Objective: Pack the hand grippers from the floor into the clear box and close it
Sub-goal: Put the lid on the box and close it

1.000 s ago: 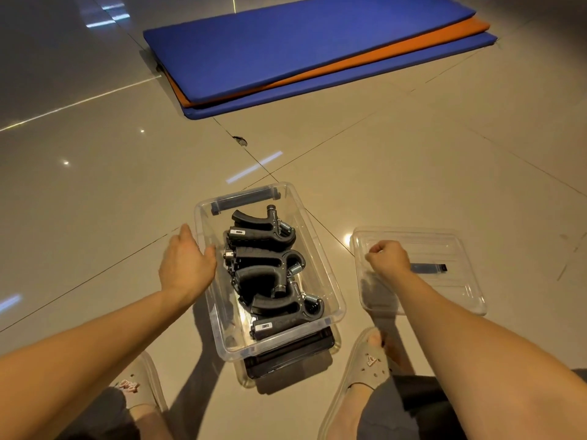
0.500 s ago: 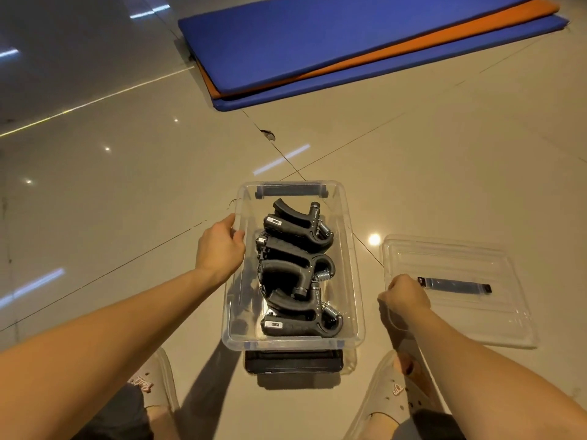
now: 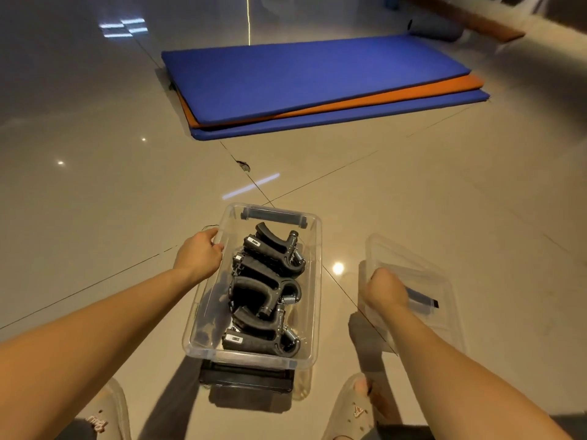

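Box [image 3: 313, 281] sits on floor [image 3: 444, 201], centre, between the two arms. Hand grippers [image 3: 266, 290] lie inside it, stacked in a row front to back. Left hand [image 3: 198, 254] on box's left rim, far end. Lid [image 3: 422, 290] right of box, tilted, right hand [image 3: 382, 289] gripping its near-left edge. Mats [image 3: 317, 87] stacked on floor well behind box. Slippers [image 3: 352, 411] in front of box, either side.

Left hand [image 3: 198, 254] grips clear box [image 3: 313, 281] rim; hand grippers [image 3: 263, 290] inside. Right hand [image 3: 382, 289] holds lid [image 3: 422, 274], tilted.
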Motion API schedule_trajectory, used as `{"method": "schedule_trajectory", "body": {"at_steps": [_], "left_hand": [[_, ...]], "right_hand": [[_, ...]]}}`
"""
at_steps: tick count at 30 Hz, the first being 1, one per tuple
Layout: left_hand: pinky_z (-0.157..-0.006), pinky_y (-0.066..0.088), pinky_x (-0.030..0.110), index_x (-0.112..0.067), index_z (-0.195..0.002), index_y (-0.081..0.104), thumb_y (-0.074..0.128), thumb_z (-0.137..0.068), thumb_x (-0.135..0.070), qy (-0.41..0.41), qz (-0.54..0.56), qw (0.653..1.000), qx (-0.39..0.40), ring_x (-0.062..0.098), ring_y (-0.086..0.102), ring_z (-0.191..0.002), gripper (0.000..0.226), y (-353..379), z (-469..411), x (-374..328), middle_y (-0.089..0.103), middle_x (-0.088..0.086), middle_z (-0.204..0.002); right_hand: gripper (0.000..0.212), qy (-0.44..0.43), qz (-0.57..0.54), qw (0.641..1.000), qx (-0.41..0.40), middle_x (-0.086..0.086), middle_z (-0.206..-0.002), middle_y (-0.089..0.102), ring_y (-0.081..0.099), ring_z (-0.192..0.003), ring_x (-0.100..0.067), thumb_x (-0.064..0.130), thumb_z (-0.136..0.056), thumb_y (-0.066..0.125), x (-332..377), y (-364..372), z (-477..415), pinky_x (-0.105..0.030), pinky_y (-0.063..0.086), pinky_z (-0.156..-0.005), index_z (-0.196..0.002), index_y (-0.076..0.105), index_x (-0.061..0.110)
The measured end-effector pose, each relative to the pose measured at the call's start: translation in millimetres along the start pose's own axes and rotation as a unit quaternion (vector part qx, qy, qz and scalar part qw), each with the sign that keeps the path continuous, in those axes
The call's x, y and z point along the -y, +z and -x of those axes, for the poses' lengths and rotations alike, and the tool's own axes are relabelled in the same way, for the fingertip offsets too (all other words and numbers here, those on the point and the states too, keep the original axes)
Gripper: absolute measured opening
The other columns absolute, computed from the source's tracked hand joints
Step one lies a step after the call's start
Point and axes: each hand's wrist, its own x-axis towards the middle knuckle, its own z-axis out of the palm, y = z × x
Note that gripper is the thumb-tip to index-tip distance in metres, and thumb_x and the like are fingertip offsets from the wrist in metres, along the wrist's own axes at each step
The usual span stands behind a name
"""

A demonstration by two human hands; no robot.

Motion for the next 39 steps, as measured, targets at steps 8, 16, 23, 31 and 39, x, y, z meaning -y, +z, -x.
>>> {"method": "schedule_trajectory", "body": {"at_steps": [8,16,23,31,39], "left_hand": [[-0.099,0.048,0.045,-0.017,-0.149,0.043,0.067,-0.089,-0.032,0.050,-0.022,0.998,-0.012,0.033,0.054,-0.124,0.066,-36,33,-60,0.052,0.014,-0.140],[-0.099,0.051,0.039,-0.022,-0.146,0.048,0.068,-0.093,-0.035,0.183,0.075,0.980,-0.009,0.020,0.056,-0.121,0.058,-92,94,-151,0.057,0.004,-0.139],[-0.097,0.053,0.046,-0.025,-0.147,0.044,0.068,-0.093,-0.040,0.205,0.181,0.960,-0.058,0.021,0.058,-0.116,0.062,-154,119,-168,0.055,0.003,-0.138],[-0.104,0.047,0.055,-0.020,-0.160,0.016,0.054,-0.101,-0.030,0.012,0.303,0.936,-0.178,0.037,0.047,-0.132,0.071,-194,106,-146,0.033,0.014,-0.157],[-0.093,0.045,0.040,-0.012,-0.133,0.060,0.048,-0.101,-0.026,-0.085,0.326,0.934,-0.122,0.027,0.054,-0.113,0.037,-167,101,-101,0.057,0.012,-0.135]], "right_hand": [[0.019,-0.025,-0.114,0.990,-0.076,-0.001,-0.068,0.053,0.049,-0.057,-0.019,0.009,-0.083,0.061,29,-107,41,-0.025,0.036,-0.052,-0.068,0.049,0.012],[0.014,-0.199,-0.212,0.939,-0.182,-0.001,-0.083,0.062,0.061,-0.076,-0.021,0.028,-0.086,0.064,77,-234,120,-0.031,0.048,-0.058,-0.089,0.061,0.014],[0.009,-0.376,-0.276,0.846,-0.258,0.001,-0.090,0.060,0.055,-0.077,-0.008,0.023,-0.096,0.061,100,-300,196,-0.020,0.043,-0.061,-0.097,0.060,0.015],[0.026,-0.422,-0.418,0.759,-0.268,0.006,-0.072,0.056,0.048,-0.063,-0.005,0.034,-0.094,0.068,103,-307,201,-0.017,0.042,-0.056,-0.088,0.064,0.010],[0.024,-0.383,-0.502,0.765,-0.129,-0.005,-0.089,0.071,0.066,-0.077,-0.009,0.033,-0.096,0.066,113,-289,136,-0.025,0.054,-0.067,-0.099,0.072,0.010]]}}
